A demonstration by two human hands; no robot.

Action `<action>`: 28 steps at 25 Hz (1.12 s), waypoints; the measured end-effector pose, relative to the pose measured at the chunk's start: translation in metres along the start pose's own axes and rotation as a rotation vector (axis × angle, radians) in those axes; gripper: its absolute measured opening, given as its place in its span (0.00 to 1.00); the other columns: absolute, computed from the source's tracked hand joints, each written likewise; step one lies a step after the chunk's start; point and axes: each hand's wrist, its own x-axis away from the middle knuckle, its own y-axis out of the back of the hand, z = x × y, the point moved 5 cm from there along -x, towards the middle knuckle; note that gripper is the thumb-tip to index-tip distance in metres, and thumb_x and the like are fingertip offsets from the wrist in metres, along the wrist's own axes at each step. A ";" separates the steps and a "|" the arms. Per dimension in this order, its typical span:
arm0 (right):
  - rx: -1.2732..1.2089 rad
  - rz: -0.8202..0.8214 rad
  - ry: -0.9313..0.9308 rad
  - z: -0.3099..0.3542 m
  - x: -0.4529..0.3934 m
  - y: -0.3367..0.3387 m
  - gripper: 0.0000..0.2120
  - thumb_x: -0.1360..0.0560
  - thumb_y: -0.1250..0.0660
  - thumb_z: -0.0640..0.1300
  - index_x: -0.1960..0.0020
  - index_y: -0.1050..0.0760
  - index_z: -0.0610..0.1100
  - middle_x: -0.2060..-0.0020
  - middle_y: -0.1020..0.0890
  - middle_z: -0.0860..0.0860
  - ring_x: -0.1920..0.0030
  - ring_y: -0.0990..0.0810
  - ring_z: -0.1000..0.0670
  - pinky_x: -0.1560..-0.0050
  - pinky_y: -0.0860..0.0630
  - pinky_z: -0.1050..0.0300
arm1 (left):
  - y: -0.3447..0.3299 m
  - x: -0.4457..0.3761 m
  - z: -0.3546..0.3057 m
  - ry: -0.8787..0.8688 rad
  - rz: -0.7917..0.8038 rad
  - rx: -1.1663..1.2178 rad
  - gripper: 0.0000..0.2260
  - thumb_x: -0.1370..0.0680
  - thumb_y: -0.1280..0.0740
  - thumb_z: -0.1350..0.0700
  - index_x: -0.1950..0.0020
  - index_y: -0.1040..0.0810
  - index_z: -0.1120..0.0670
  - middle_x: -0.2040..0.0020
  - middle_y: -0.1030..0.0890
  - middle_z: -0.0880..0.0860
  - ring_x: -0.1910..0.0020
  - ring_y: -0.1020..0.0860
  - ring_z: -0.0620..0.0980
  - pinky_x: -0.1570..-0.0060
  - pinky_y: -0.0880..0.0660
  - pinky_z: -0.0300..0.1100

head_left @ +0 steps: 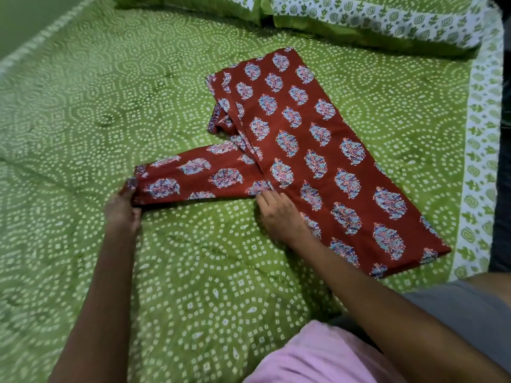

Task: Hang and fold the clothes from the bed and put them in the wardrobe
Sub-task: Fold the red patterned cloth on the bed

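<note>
A dark red garment with a blue-and-pink flower print lies on the bed, its body folded into a long strip running from the upper middle to the lower right. One sleeve sticks out to the left. My left hand pinches the cuff end of that sleeve. My right hand presses flat on the spot where the sleeve joins the body, fingers spread.
The bed is covered by a green sheet with white dotted rings. Two green-and-white pillows lie along the far edge. A pink cloth sits at the bottom. The bed's right edge borders a dark gap.
</note>
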 end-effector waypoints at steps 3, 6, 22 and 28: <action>0.090 0.102 -0.059 0.003 -0.019 -0.004 0.15 0.34 0.30 0.34 0.47 0.24 0.38 0.58 0.20 0.44 0.61 0.22 0.47 0.62 0.24 0.56 | 0.017 0.006 0.007 -0.143 -0.018 -0.091 0.13 0.23 0.39 0.69 0.54 0.31 0.50 0.61 0.22 0.47 0.71 0.23 0.37 0.72 0.27 0.29; 0.214 0.320 -0.063 0.006 -0.031 -0.005 0.13 0.23 0.44 0.35 0.41 0.29 0.38 0.48 0.23 0.43 0.48 0.25 0.46 0.47 0.28 0.53 | 0.009 -0.001 0.002 -0.111 0.090 -0.151 0.15 0.24 0.42 0.71 0.52 0.25 0.51 0.62 0.19 0.49 0.70 0.21 0.40 0.72 0.24 0.33; -0.137 0.132 0.125 0.014 -0.006 0.005 0.09 0.34 0.41 0.34 0.59 0.22 0.37 0.65 0.22 0.43 0.64 0.22 0.43 0.64 0.21 0.54 | 0.049 0.004 0.018 -0.345 0.054 -0.720 0.27 0.32 0.29 0.53 0.36 0.27 0.62 0.40 0.23 0.62 0.46 0.22 0.56 0.41 0.26 0.53; -0.290 0.012 -0.136 -0.006 -0.011 0.027 0.12 0.31 0.42 0.42 0.54 0.23 0.38 0.59 0.21 0.44 0.58 0.22 0.45 0.55 0.24 0.52 | -0.044 0.060 0.001 -0.927 0.089 -1.133 0.22 0.23 0.39 0.54 0.31 0.31 0.64 0.29 0.34 0.63 0.30 0.36 0.61 0.31 0.41 0.52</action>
